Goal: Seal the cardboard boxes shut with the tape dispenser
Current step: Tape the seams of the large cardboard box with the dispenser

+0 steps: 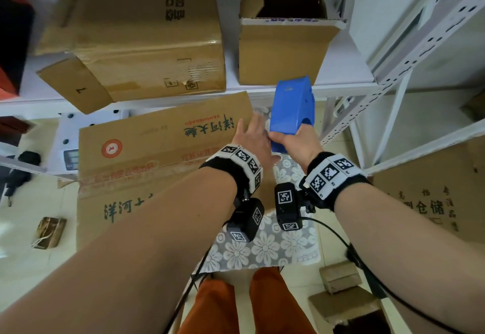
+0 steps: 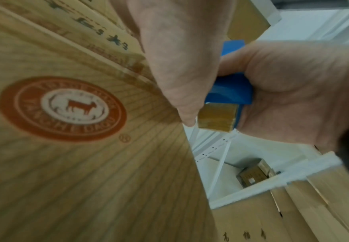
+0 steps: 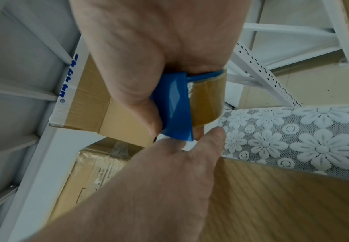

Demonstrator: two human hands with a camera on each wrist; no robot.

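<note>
The blue tape dispenser [image 1: 291, 113] is gripped in the right hand [image 1: 296, 141], fingers curled round its lower end, and it is held upright above the lace-patterned tablecloth [image 1: 273, 244], its long axis running toward twelve o'clock, nose up at the shelf edge. The left hand [image 1: 252, 137] is stretched out just beside it at nine o'clock, fingers straight and loose, nothing clasped; in the right wrist view its fingertips [image 3: 217, 132] are brought right up to the dispenser's lower blue lip, where the brown tape roll [image 3: 206, 99] is seated. Whether the tape's free end is already caught there cannot be told. The cardboard box [image 1: 162, 155] lies at nine o'clock of both hands, closed flaps up, its centre seam running crosswise from nine to three, so the left hand is judged the nearer one to it. The next move is read as the tape end being drawn out and carried leftward onto that seam. Smooth hard plastic on the dispenser, glossy film on the roll, ribbed matte corrugate on the box, with a red round logo [image 2: 63, 108] printed on it
</note>
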